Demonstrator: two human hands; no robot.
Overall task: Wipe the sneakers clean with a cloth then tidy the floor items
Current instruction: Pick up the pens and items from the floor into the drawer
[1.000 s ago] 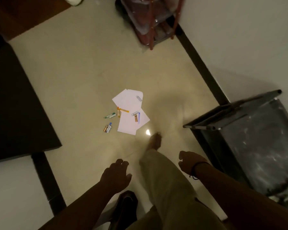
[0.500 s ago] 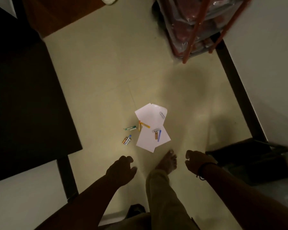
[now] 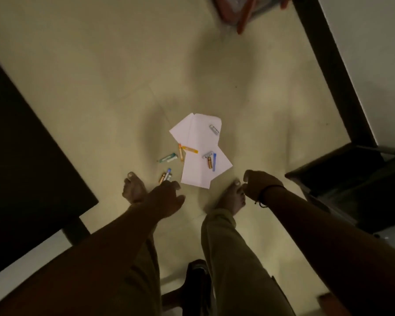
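White paper sheets (image 3: pixel 197 133) lie overlapped on the pale floor, with several small markers on and beside them: an orange marker (image 3: pixel 190 149), a green marker (image 3: pixel 168 158), a blue marker (image 3: pixel 214 162) and a pair by my left foot (image 3: pixel 165 175). My left hand (image 3: pixel 167 198) hangs over the floor just below that pair, fingers loosely curled, holding nothing. My right hand (image 3: pixel 259 184) hovers over my right foot (image 3: pixel 232 199), fingers loosely curled and empty. A dark shoe (image 3: pixel 197 270) shows between my legs at the bottom.
A dark low table (image 3: pixel 27 156) fills the left side. A dark bin (image 3: pixel 351 179) stands at the right by the white wall with its black skirting (image 3: pixel 328 65). A red rack's foot (image 3: pixel 243 19) is at the top.
I have stepped forward to the papers; both bare feet now stand just short of them. Both hands have come closer to the floor items, still empty.
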